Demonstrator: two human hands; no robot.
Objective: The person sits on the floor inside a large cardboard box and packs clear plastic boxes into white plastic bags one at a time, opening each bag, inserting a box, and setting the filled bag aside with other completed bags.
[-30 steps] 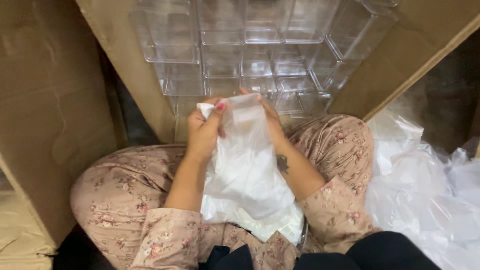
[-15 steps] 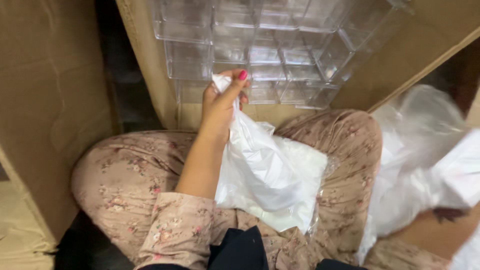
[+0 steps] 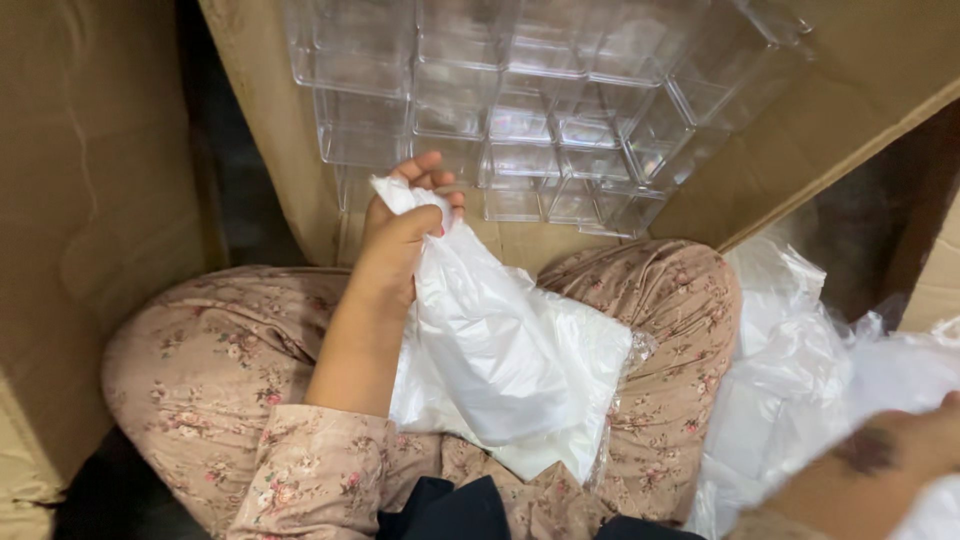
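Left hand pinches the top of a white bag at frame centre, over the lap; right hand, lower right, is cut off in plastic, grip unclear. That thin pinch could slip. Farther up, clear boxes in a carton, edges hard to separate

Left hand raised, fingers pinched; right forearm (hand unseen) low.

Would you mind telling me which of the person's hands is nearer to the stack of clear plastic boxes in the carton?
Left. The left hand, gripping a white plastic bag, is just below the clear plastic boxes. The right hand is far off at the lower right edge, by the loose plastic bags.
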